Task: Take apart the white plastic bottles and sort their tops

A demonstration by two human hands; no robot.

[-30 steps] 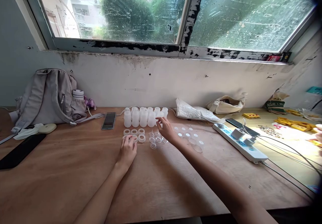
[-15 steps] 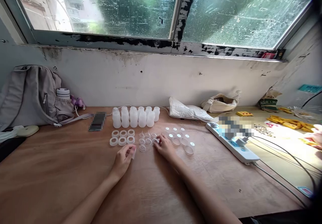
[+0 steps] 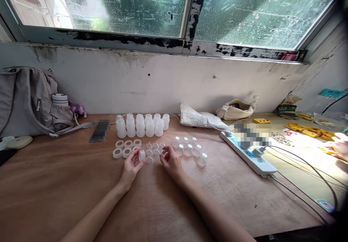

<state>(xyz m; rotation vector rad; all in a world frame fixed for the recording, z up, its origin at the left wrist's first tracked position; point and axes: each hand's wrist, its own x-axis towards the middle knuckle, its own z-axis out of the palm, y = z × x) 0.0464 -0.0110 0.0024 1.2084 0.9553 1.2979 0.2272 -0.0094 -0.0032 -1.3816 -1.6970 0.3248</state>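
Note:
My left hand point(image 3: 131, 165) grips a translucent ribbed screw ring point(image 3: 141, 155) between thumb and fingers, tilted so its side shows. Beside it, several similar white rings point(image 3: 127, 152) lie in two rows on the table. My right hand point(image 3: 171, 162) is pinched around a small clear piece, seemingly a teat point(image 3: 163, 152), partly hidden by the fingers. Left of those fingers are several more clear round teats point(image 3: 149, 160), some with a thin tip pointing up. Right of the hand lie several clear caps point(image 3: 200, 161) and small white discs point(image 3: 204, 155).
Frosted bottles point(image 3: 140, 126) stand in rows behind the rings. A phone point(image 3: 100, 130) and grey backpack point(image 3: 24, 100) are at left. A white padded pouch point(image 3: 195, 118) lies by the wall. A power strip point(image 3: 250, 156) with cables is at right; part of another person's hand point(image 3: 339, 142) shows at far right.
My left hand has turned and opened its grip outward, bringing the ring into clearer sight. My right hand stays by the teats, fingers pinched. The whole view has shifted slightly.

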